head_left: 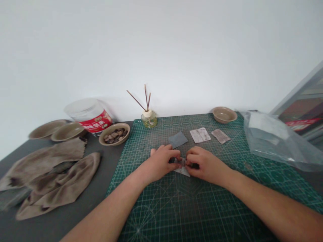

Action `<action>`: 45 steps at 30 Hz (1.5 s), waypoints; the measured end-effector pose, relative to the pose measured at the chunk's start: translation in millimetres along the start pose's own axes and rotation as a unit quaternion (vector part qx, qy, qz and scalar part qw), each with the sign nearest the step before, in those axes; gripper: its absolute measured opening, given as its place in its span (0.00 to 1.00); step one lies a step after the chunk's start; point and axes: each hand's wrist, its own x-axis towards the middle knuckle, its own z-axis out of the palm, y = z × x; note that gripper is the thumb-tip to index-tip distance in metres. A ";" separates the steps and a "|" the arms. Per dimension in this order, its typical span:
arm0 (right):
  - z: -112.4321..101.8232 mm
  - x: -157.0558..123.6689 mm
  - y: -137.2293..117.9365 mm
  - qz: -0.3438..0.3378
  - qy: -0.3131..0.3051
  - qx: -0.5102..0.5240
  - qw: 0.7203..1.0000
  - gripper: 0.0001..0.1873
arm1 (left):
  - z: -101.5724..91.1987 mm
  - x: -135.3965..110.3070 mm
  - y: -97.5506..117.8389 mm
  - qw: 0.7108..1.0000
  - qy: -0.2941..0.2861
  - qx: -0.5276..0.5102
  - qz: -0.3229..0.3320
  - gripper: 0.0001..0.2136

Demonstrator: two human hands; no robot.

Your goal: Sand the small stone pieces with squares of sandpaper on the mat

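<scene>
Over the green cutting mat (161, 208), my left hand (164, 161) and my right hand (200, 163) meet with fingertips pinched close together. Between them is a small light-grey piece of paper or cloth (183, 171), partly hidden by the fingers. Something darker shows at the fingertips, too small to make out. Just behind my left hand lies a dark grey square sheet (178, 139). Farther right are a whitish creased square (200, 135) and a smaller grey-brown printed piece (220, 136), both flat on the mat.
A bowl of stones (114, 133), a reed diffuser (148, 118) and a red-labelled plastic jar (88, 114) stand at the back. Two bowls (68, 131) and a crumpled brown cloth (60, 178) are left. A small bowl (224, 115) and clear plastic bag (277, 141) sit right.
</scene>
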 end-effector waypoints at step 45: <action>-29.6 -4.0 15.7 0.102 0.222 0.138 0.960 0.12 | -11.5 -17.1 35.0 0.970 -0.008 -0.209 0.123 0.14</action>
